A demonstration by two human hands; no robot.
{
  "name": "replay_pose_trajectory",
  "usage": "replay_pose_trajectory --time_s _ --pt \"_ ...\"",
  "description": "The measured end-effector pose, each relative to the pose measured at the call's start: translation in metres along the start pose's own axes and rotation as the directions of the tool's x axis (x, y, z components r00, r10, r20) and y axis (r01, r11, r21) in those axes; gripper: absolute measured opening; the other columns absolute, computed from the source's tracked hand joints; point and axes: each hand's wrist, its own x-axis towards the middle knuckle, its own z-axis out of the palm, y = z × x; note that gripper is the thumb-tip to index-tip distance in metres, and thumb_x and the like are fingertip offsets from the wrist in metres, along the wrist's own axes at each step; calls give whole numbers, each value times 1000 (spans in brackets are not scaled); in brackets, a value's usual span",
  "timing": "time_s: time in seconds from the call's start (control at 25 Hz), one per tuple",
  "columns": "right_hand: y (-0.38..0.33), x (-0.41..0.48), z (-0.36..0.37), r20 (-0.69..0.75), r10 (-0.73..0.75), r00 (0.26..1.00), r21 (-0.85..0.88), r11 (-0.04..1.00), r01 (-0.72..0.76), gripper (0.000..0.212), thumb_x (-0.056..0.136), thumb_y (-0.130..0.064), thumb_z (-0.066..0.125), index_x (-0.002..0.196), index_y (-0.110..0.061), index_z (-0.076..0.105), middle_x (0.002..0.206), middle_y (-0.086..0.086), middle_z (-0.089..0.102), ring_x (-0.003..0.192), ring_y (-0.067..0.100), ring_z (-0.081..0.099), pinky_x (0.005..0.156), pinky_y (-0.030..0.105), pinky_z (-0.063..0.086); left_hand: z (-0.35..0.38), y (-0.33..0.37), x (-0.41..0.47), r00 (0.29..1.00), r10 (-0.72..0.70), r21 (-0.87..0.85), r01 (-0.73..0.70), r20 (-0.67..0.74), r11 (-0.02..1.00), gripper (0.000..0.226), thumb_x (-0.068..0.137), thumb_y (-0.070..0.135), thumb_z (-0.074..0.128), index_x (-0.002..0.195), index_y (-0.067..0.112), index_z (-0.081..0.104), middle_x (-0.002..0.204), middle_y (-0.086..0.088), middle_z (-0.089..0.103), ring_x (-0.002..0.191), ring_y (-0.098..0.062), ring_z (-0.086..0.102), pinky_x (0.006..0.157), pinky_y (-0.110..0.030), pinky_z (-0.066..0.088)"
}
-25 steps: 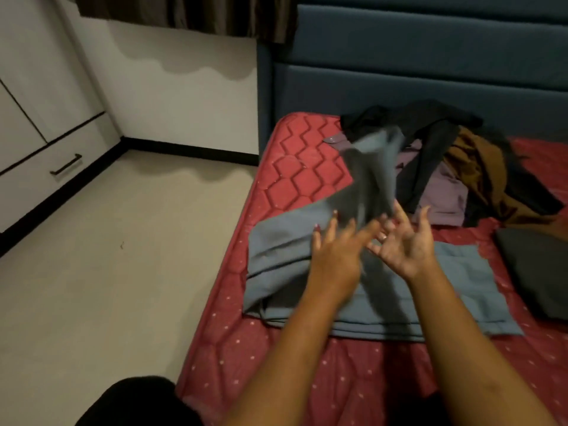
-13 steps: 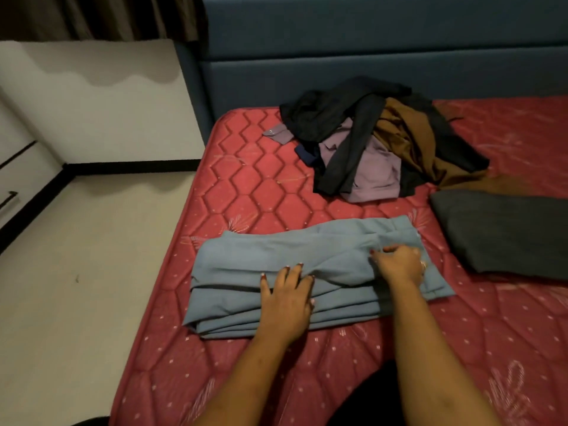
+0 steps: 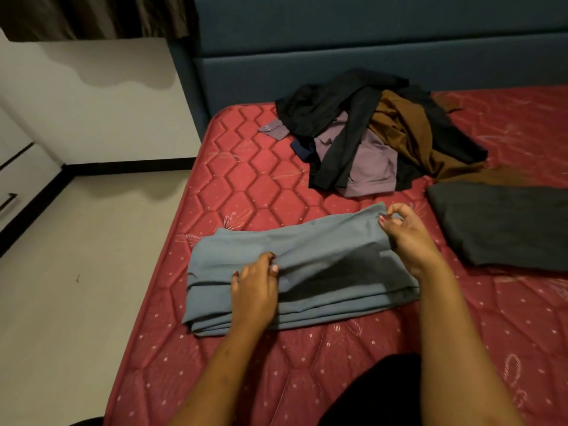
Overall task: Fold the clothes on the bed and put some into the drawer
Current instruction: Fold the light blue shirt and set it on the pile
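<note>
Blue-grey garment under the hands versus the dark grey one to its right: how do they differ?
The blue-grey garment is lighter; the dark grey garment is near black. The blue-grey garment is pinched by the left hand and right hand; the dark grey garment lies untouched. Both lie folded flat on the red mattress.

Pale floor [image 3: 76, 287] and white wall [image 3: 123, 103] lie left of the left hand [image 3: 255, 290]; a blue padded headboard [image 3: 338, 41] rises beyond it
</note>
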Motion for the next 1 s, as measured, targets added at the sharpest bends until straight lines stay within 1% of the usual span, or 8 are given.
replay_pose_trajectory --time_s 0.12,0.2,0.36,0.48,0.68,0.76,0.84,1.0 --pt "26 2 -8 -15 67 998 -460 885 -66 42 88 4 52 111 -31 55 104 13 64 94 30 61 82 40 47 -7 -14 14 981 -88 197 53 173 979 42 101 44 29 139 32 41 151 3 35 138 -20 31 113 -57 12" --pt "36 0 -1 86 176 981 -484 868 -113 63 86 6 60 141 -20 43 137 10 50 126 28 48 104 36 38 -7 -23 17 948 -144 276 63 284 959 50 99 51 30 147 37 27 159 3 16 145 -21 16 113 -61 4" --pt "18 8 7 215 27 976 -443 894 73 65 81 22 45 129 -21 54 136 13 53 125 32 50 95 27 45 -9 -39 22 916 -170 334 43 363 942 82 85 71 43 151 43 1 162 3 -8 148 -23 -3 111 -64 -3" --pt "7 17 -6 149 69 986 -447 895 5 67 76 25 37 122 -16 64 127 18 60 118 43 53 98 46 47 -16 -49 36 893 -177 393 0 414 920 116 65 78 61 148 46 -13 159 2 -22 147 -25 -15 110 -65 -6" --pt "33 12 -5 37 360 932 -891 435 -133 72 85 -2 56 149 -22 30 158 4 21 138 35 31 112 45 32 -25 -63 24 940 -39 367 -94 339 925 132 52 83 65 144 48 -23 153 7 -35 144 -22 -26 109 -68 2" --pt "15 7 22 -118 134 984 -884 437 -166 62 91 -13 54 146 -30 33 158 2 15 138 36 26 111 49 28 -33 -82 -2 976 -16 297 -51 217 953 132 50 83 64 146 48 -18 157 7 -28 146 -22 -19 109 -67 11" --pt "-11 1 70 -102 -157 982 -893 449 -21 54 89 -16 60 138 -33 46 152 2 26 132 33 31 107 48 32 -44 -112 -34 997 -62 166 52 55 985 122 50 78 64 152 38 9 159 -3 8 142 -29 13 106 -60 26" --pt "-41 -25 217 527 -135 839 -707 479 520 42 87 -18 58 126 -32 58 137 2 46 125 30 43 104 38 37 -56 -162 -69 988 -142 -106 135 -59 985 70 63 69 58 117 26 54 105 6 62 97 -20 61 82 -37 49"
